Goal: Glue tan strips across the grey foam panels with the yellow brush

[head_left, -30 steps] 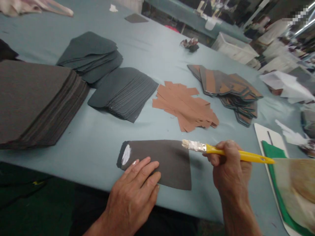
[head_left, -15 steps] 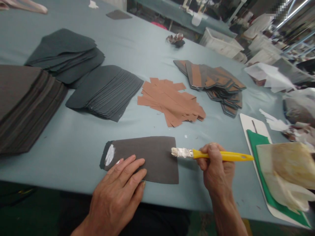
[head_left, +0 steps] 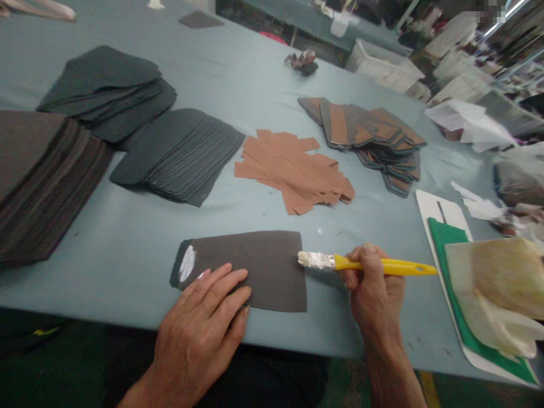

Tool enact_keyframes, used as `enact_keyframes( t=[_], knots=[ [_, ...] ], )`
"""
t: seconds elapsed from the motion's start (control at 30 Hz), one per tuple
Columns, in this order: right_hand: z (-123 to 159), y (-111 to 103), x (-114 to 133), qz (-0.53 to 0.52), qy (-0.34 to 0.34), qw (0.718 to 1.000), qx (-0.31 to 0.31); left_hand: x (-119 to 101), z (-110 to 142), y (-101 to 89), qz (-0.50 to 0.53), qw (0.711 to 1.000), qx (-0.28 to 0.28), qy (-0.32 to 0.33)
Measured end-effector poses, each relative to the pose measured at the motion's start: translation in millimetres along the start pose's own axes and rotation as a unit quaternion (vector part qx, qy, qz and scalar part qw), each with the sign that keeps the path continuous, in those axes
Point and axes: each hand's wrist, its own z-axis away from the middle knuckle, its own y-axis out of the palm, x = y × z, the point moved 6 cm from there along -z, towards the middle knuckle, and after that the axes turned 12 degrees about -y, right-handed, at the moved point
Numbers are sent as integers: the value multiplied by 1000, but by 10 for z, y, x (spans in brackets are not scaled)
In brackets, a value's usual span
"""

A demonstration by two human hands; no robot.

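Observation:
A dark grey cut sheet (head_left: pixel 263 266) lies on the blue-grey table (head_left: pixel 140 238) near its front edge, with a white glue patch (head_left: pixel 187 263) at its left end. My left hand (head_left: pixel 204 331) lies flat on the sheet's lower edge, fingers stretched out. My right hand (head_left: pixel 374 289) is closed round the yellow handle of a brush (head_left: pixel 361 263). The brush's bristles point left and sit at the sheet's right edge.
Stacks of dark sheets (head_left: pixel 178 153) and thicker grey ones (head_left: pixel 38 181) fill the left. Brown strips (head_left: pixel 293 170) lie in the middle, with brown-striped dark pieces (head_left: pixel 374 141) behind them. A white and green board (head_left: pixel 450 255) with a stained cloth (head_left: pixel 497 289) is at right.
The view has shifted, so everything sits further left in frame. The brush has come down from above the sheet's top right corner to its right edge. My left hand has stayed on the sheet.

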Motion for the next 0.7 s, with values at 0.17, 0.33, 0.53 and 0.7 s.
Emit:
enact_keyframes(
  t=[0.17,0.33,0.53,0.7],
  knots=[
    [14,5,-53,-2,2,1000,-3,-14,-7,2,-11,1000,-6,1],
    [27,7,-125,-10,9,1000,-3,-24,-11,1,-11,1000,-2,-4],
    [34,-10,-146,-12,12,1000,-13,-35,-18,-8,-20,1000,-8,-9],
    [44,-9,-153,-19,15,1000,-13,-41,-25,-16,-19,1000,-9,-7]
  ],
)
